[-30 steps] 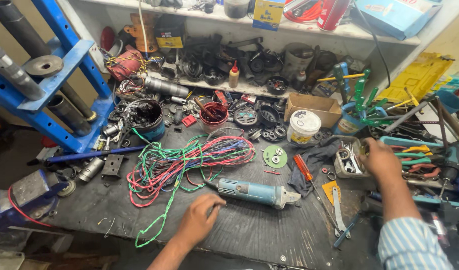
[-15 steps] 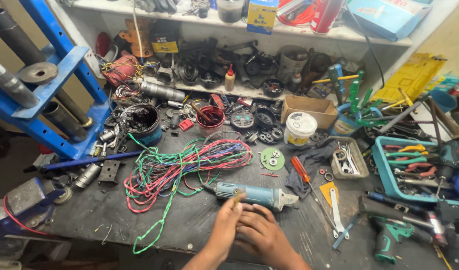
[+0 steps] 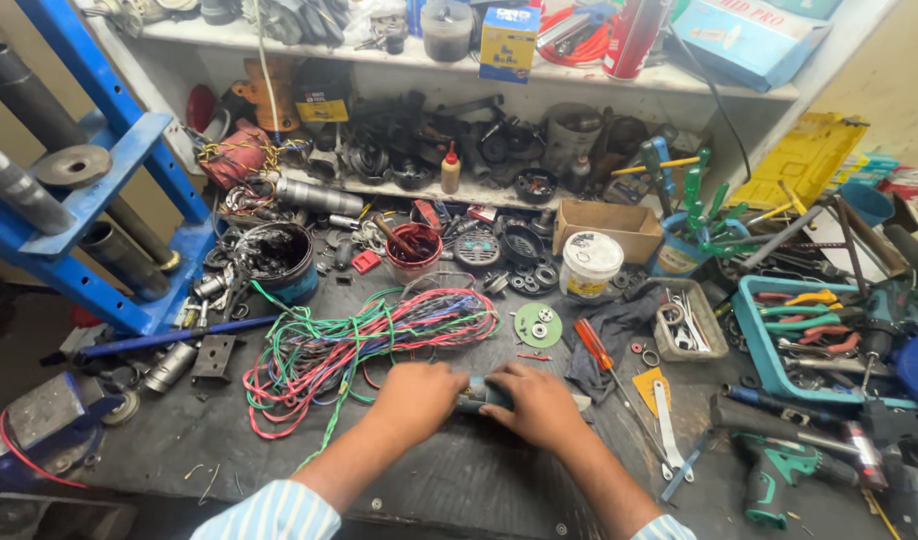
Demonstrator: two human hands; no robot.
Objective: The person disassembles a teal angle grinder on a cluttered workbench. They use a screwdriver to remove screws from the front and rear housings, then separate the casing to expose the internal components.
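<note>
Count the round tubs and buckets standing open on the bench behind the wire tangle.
3: a dark bucket at the left, a red tub in the middle, a white tub by the cardboard box. Clutter may hide others.

My table (image 3: 459, 480) is dark and cluttered; tangle of red and green wires (image 3: 364, 340) left of centre; orange-handled screwdriver (image 3: 592, 343) on a dark rag (image 3: 619, 325); white tub (image 3: 590, 264) before a cardboard box (image 3: 609, 225); red cup (image 3: 415, 250); green drill (image 3: 774, 475) far right; teal tray (image 3: 754, 335) of pliers; blue press frame (image 3: 79, 190) left.
</note>
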